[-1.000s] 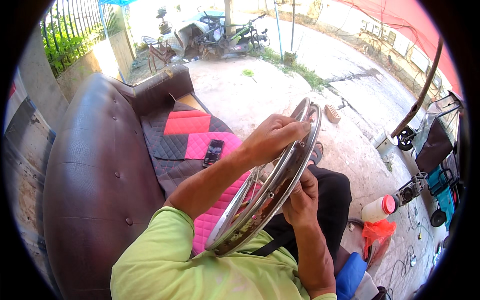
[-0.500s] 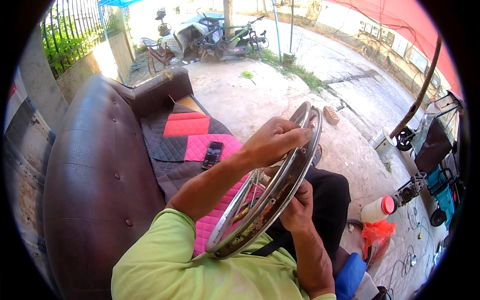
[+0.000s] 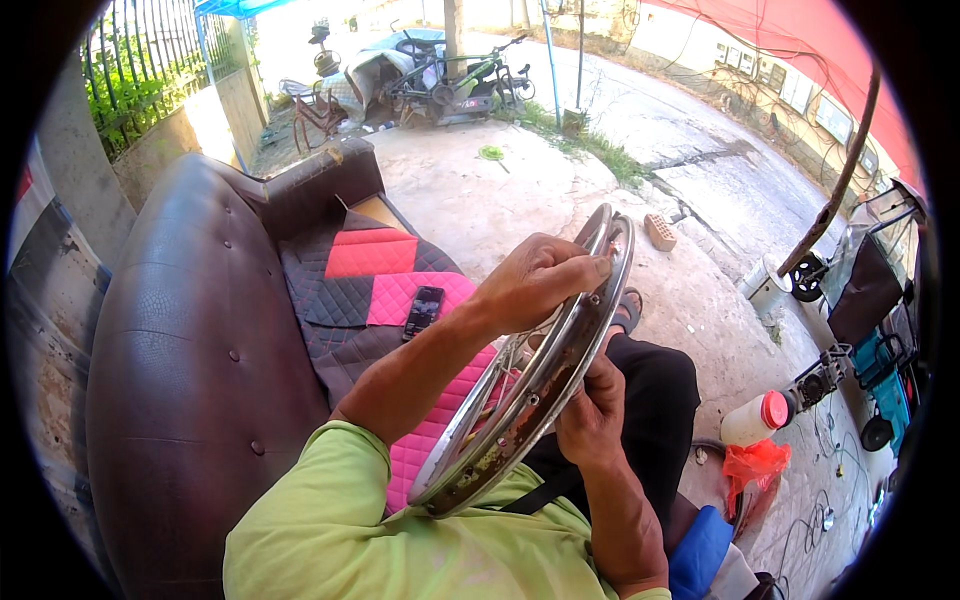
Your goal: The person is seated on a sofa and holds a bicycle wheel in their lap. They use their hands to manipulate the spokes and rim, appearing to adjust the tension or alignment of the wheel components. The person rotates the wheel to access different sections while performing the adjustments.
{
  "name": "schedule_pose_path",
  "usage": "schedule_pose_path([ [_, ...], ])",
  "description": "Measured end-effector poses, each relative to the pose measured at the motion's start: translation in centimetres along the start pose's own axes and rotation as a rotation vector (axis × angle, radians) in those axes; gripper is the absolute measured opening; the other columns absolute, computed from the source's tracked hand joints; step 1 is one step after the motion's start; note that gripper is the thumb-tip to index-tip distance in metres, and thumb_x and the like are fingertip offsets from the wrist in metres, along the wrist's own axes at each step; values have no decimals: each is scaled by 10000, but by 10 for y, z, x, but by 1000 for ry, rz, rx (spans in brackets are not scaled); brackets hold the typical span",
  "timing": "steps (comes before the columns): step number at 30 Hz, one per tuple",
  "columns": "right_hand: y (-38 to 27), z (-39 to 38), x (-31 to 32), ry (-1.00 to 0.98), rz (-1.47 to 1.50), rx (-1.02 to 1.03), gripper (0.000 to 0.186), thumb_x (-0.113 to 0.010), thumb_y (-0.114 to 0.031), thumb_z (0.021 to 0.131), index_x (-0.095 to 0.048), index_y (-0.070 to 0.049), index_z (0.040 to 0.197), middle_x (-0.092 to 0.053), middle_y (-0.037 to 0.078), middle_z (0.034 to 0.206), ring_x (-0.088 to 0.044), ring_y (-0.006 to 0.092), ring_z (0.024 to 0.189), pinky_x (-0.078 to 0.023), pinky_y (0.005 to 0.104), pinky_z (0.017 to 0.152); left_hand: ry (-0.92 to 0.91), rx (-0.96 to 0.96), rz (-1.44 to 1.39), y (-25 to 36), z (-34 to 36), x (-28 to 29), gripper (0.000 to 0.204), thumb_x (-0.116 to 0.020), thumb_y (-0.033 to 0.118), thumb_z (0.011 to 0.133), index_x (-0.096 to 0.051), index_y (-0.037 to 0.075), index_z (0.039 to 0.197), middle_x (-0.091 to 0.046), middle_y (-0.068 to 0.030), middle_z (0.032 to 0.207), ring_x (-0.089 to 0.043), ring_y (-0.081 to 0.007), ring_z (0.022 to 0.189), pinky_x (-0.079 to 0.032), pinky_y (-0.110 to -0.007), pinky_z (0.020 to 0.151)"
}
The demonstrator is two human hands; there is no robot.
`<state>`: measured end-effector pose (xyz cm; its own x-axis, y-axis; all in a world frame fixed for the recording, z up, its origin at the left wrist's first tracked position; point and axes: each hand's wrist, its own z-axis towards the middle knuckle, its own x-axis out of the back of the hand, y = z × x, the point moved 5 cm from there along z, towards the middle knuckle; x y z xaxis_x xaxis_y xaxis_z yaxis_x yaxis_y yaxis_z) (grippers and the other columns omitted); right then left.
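Observation:
A bicycle wheel rim (image 3: 530,410), worn and rusty in its channel and without a tyre, stands tilted on edge before my chest. Thin spokes show inside it. My left hand (image 3: 540,283) is closed at the upper part of the rim, its thumb and curled fingers pressed to the metal edge. Below, on the right side of the wheel, my right hand (image 3: 592,412) is closed, fingers bent in toward the spokes. The rim covers those fingertips, so what they pinch is hidden.
I sit on a brown buttoned sofa (image 3: 200,370); a phone (image 3: 424,312) lies on its quilted pink and black cover. To the right are a white jar with a red lid (image 3: 755,418), a red plastic bag (image 3: 756,465) and loose wires. A hollow brick (image 3: 660,232) and parked bicycles (image 3: 470,80) stand farther off.
The wheel rim and both hands have shifted slightly left, and the rim has turned a little. More of my sandalled foot shows beyond it. Both hands stay at the wheel.

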<state>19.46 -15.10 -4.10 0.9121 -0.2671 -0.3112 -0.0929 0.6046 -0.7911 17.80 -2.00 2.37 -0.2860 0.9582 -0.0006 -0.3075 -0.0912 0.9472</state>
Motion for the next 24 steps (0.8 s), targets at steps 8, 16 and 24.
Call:
schedule_pose_path([
  [8, -3, 1, -1, 7, -72, -10, 290, -560, -200, 1046, -629, 40, 1195, -672, 29, 942, -613, 75, 819, -501, 221, 701, 13, -4, -13, -11, 4, 5, 382, -600, 317, 945, -629, 43, 680, -570, 43, 646, -489, -35, 563, -361, -240, 494],
  [16, -2, -2, -3, 0, -64, 6, 268, -547, -184, 1051, -631, 36, 1178, -666, 27, 940, -612, 79, 824, -501, 219, 710, -6, -11, -14, 4, -1, 1, 383, -602, 314, 943, -648, 20, 702, -601, 17, 660, -527, -50, 577, -399, -238, 509],
  [24, -7, 2, -1, 42, -38, 6, 257, -540, -173, 1055, -634, 37, 1167, -672, 27, 920, -611, 68, 816, -499, 215, 712, -4, -45, -1, -3, 1, 3, 393, -592, 311, 941, -662, 3, 708, -610, 1, 655, -539, -57, 581, -412, -247, 514],
])
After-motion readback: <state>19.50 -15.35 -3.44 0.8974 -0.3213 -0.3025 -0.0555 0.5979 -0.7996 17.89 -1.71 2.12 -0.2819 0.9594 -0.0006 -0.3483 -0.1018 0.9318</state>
